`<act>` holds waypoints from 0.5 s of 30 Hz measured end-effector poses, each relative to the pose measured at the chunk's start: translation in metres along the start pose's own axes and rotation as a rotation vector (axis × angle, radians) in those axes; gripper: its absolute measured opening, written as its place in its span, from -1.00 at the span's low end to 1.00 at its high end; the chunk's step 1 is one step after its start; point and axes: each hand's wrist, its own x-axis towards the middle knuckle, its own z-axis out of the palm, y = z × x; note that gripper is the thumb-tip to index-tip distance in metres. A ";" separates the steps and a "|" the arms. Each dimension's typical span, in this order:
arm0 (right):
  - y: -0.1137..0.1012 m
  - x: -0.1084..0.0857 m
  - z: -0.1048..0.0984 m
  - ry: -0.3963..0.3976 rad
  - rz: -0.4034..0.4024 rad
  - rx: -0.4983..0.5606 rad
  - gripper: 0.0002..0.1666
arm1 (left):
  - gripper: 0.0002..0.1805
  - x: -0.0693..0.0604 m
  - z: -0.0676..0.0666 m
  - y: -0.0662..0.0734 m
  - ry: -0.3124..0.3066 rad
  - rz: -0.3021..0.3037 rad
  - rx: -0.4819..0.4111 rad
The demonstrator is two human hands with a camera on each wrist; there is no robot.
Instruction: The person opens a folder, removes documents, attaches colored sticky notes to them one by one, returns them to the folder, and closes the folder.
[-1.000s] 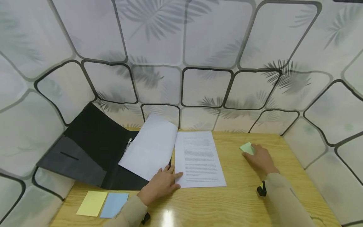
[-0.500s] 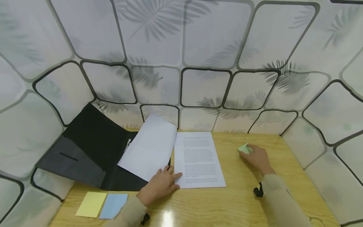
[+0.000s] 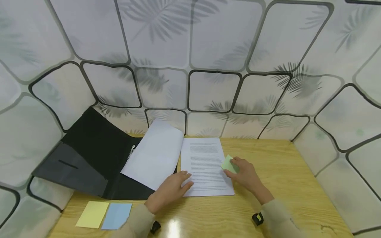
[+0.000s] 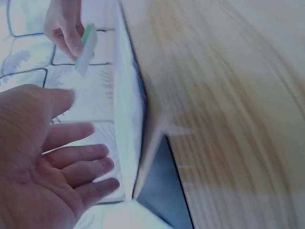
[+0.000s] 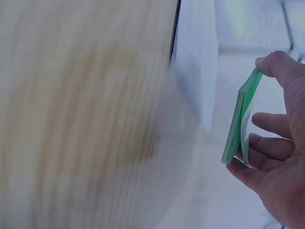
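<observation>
One green sticky-note pad [image 3: 228, 164], in the head view, is held by the right hand [image 3: 246, 175] over the right edge of a printed sheet [image 3: 205, 168], ahead and to the left of that hand, while the left hand [image 3: 170, 189], farther off at the sheet's lower left, is left spread with nothing gripped. In the left wrist view, the pad is shown raised and apart from the paper. In the right wrist view, it is seen nearly edge-on, pinched at opposite edges between the fingers, with no long axis discernible.
</observation>
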 end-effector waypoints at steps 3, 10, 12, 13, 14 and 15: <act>-0.026 -0.004 0.010 0.021 -0.087 0.021 -0.39 | -0.53 0.007 0.003 0.005 0.069 -0.042 -0.188; -0.076 -0.009 0.025 0.033 -0.218 0.114 -0.43 | -0.56 0.022 0.003 0.022 0.086 -0.260 -0.718; -0.083 -0.010 0.029 0.036 -0.246 0.122 -0.44 | -0.58 0.022 0.003 0.026 0.075 -0.307 -0.825; -0.086 -0.010 0.030 0.043 -0.259 0.122 -0.45 | -0.60 0.022 0.003 0.027 0.078 -0.317 -0.850; -0.088 -0.011 0.031 0.043 -0.271 0.126 -0.44 | -0.62 0.022 0.004 0.028 0.082 -0.320 -0.866; -0.089 -0.011 0.032 0.048 -0.278 0.123 -0.43 | -0.63 0.021 0.005 0.028 0.089 -0.331 -0.877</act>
